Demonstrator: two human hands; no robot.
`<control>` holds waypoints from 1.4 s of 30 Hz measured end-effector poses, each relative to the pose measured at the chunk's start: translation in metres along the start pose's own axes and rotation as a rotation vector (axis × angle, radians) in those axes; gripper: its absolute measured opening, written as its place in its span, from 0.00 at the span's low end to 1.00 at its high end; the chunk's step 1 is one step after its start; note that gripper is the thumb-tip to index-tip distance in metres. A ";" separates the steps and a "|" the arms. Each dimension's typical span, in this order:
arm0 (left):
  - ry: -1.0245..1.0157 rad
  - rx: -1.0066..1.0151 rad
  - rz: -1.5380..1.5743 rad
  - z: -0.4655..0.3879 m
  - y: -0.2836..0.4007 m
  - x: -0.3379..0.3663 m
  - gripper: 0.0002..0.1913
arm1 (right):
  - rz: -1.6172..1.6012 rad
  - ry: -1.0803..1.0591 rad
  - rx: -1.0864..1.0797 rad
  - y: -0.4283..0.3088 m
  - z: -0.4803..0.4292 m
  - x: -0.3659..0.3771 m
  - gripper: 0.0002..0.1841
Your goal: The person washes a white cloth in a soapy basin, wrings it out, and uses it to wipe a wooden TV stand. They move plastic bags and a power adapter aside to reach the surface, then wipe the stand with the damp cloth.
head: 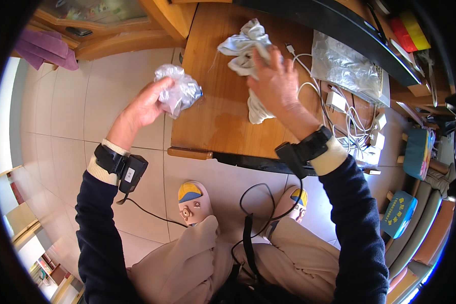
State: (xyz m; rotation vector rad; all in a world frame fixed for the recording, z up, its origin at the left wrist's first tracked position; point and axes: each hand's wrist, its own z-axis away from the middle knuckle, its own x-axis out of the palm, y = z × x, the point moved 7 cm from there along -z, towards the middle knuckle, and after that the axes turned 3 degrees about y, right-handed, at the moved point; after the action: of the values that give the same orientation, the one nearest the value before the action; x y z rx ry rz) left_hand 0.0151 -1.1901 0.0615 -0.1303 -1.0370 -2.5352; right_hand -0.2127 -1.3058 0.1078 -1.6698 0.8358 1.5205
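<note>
My left hand (146, 102) is closed around a crumpled clear plastic bag (178, 91), held beside the left edge of a wooden table (228, 133). A small blue bit shows at the bag's right side. My right hand (275, 78) is on a whitish cloth (247, 47) that lies bunched on the tabletop; the fingers are spread and slightly blurred, and whether they grip the cloth cannot be told. Part of the cloth, with a ribbed look, extends below the palm.
Tangled white cables and a white charger (335, 102) lie on the table's right part, near a plastic-covered device (345, 64). A black ledge (338, 30) runs along the far side. A purple cloth (47, 47) hangs at upper left. Black cords trail from both wrist devices.
</note>
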 end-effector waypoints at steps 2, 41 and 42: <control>-0.003 -0.014 0.002 -0.001 -0.006 0.002 0.20 | 0.018 0.042 -0.186 -0.023 0.003 0.001 0.47; 0.118 0.293 -0.055 -0.005 0.038 0.013 0.16 | -0.016 0.031 -0.274 -0.036 -0.102 0.024 0.30; 0.100 0.294 -0.043 -0.004 0.036 0.014 0.16 | -0.010 -0.025 -0.149 -0.012 -0.108 0.030 0.30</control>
State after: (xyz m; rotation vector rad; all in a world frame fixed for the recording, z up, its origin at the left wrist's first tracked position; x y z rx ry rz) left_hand 0.0170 -1.2207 0.0857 0.1004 -1.3677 -2.3667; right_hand -0.1424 -1.3908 0.0845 -1.7545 0.7144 1.6283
